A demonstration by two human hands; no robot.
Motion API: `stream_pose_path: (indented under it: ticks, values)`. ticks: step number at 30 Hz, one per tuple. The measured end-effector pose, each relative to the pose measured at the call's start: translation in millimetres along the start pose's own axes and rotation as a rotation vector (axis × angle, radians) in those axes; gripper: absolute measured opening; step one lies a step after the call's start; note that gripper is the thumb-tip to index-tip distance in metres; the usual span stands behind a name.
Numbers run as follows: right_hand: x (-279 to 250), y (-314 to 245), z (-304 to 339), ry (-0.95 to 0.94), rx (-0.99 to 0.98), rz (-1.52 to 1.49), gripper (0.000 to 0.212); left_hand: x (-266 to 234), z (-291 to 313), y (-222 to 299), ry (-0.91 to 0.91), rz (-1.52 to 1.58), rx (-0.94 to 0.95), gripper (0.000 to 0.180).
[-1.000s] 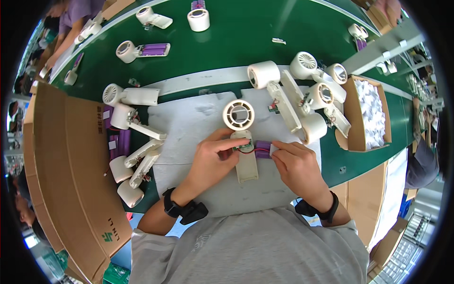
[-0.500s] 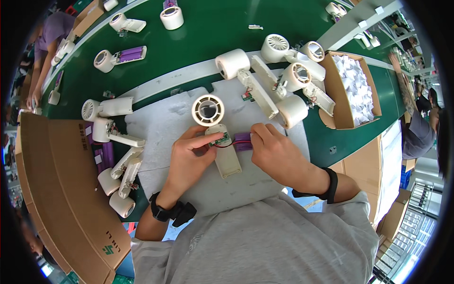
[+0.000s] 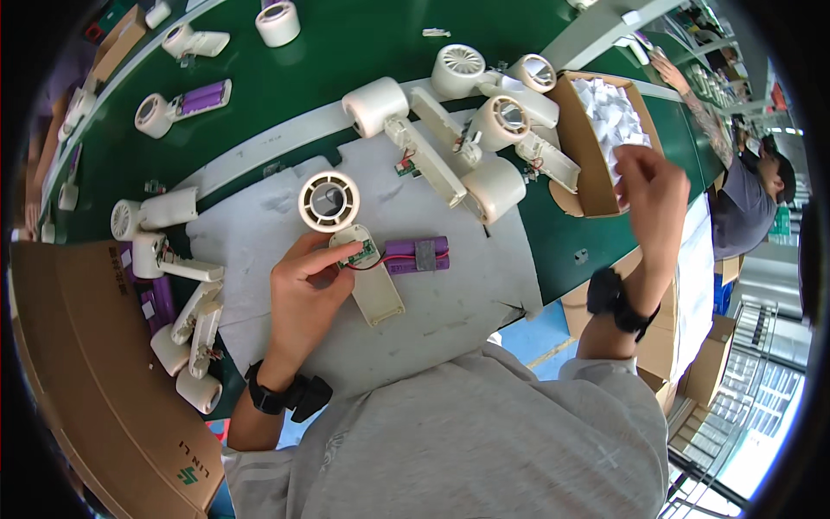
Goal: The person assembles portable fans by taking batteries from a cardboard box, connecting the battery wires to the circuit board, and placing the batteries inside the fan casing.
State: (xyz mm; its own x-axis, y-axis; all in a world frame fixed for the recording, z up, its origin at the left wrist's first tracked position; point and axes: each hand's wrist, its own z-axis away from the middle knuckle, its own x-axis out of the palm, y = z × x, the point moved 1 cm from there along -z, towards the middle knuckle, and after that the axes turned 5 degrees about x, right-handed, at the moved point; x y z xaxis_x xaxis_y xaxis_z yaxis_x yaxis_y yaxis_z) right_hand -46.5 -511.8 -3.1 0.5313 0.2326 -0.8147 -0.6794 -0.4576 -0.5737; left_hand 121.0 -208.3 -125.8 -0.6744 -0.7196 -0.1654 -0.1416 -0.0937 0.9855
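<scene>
My left hand [image 3: 307,290] is closed at the white handheld fan, its thumb and forefinger on a small green circuit board [image 3: 359,253] in the open handle [image 3: 377,298]. The fan's round head [image 3: 329,201] lies beyond that hand on the grey mat. Red and black wires run from the board to a purple battery pack [image 3: 402,256] with a grey patch, lying right of the handle. Over the near edge of a cardboard box of folded white paper pieces [image 3: 607,112], my right hand [image 3: 654,192] has its fingers bent together; what they hold, if anything, cannot be made out.
Several white fan bodies [image 3: 497,186] crowd the mat's far right, beside a grey post [image 3: 596,39]. More fan parts and purple batteries [image 3: 160,303] lie at left by a large cardboard box [image 3: 95,372]. Across the green table [image 3: 363,43], other fans lie spread. A person [image 3: 752,203] works at far right.
My right hand has left the battery pack and moved right to the box of white pieces. The battery's grey patch now shows. My left hand stays at the board; the whole view has shifted.
</scene>
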Motion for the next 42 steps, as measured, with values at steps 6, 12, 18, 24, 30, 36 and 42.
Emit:
stream_pose_path:
  ticks: [6, 12, 18, 24, 30, 36, 42]
  values:
    - [94, -50, 89, -0.610, -0.795, -0.255, 0.041, -5, 5, -1, 0.016, -0.038, 0.034, 0.037]
    - [127, -45, 75, -0.648, -0.942, -0.027, 0.054, -7, 2, -1, 0.008, -0.109, 0.081, 0.037]
    - [108, -61, 82, -1.277, -0.493, -0.242, 0.066, -15, 1, 1, -0.051, -0.204, 0.150, 0.037]
    - [127, -38, 87, -1.776, 0.033, -0.792, 0.089, -18, -2, 1, -0.085, -0.242, 0.211, 0.032]
    - [126, -46, 96, -1.700, 0.227, -0.784, 0.094, -17, -2, 4, -0.069, -0.317, 0.324, 0.028]
    - [122, -51, 97, -1.171, -0.558, -0.445, 0.086, -17, 2, 6, -0.092, -0.397, 0.329, 0.034]
    - [130, -52, 109, -0.988, -0.573, -0.365, 0.076, -18, 2, 1, -0.103, -0.367, 0.363, 0.031]
